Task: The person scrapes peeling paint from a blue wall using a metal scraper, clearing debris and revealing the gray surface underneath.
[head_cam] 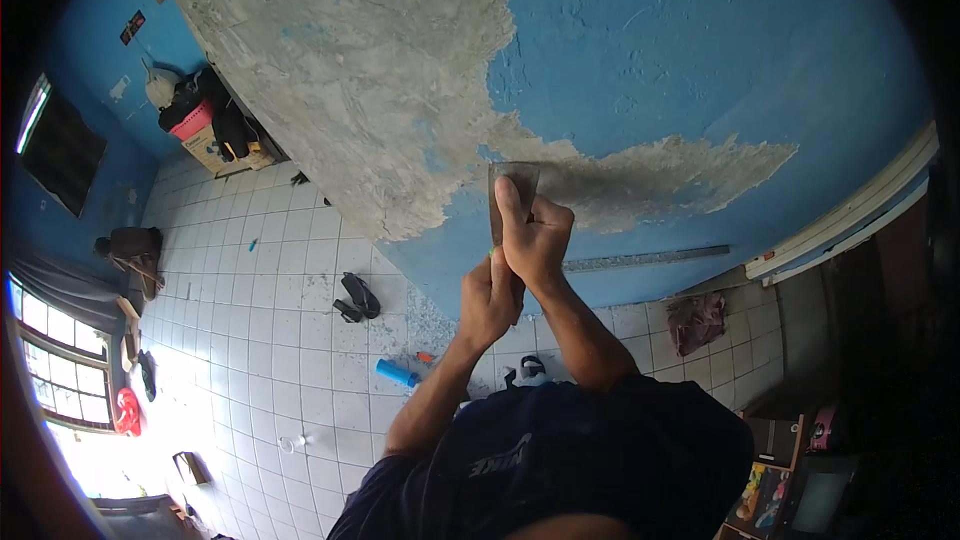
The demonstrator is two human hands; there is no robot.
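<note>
My left hand (489, 298) is wrapped around the lower end of a scraper, whose handle is mostly hidden by my fingers. Higher up, my right hand (538, 236) grips the same tool, its thumb laid along the wide metal blade (526, 174). The blade's top edge lies against or very near the wall, where blue paint (637, 52) borders bare grey plaster (360, 74). A ragged strip of exposed plaster (637, 183) runs to the right of the blade. I cannot tell whether the edge touches the surface.
Paint flakes (431, 322) litter the white tiled floor (247, 330). A blue cylinder (397, 372), black sandals (361, 296) and a clear cup (292, 444) lie there. A purplish cloth (697, 322) is at right. A grey strip (649, 258) runs along the lower wall.
</note>
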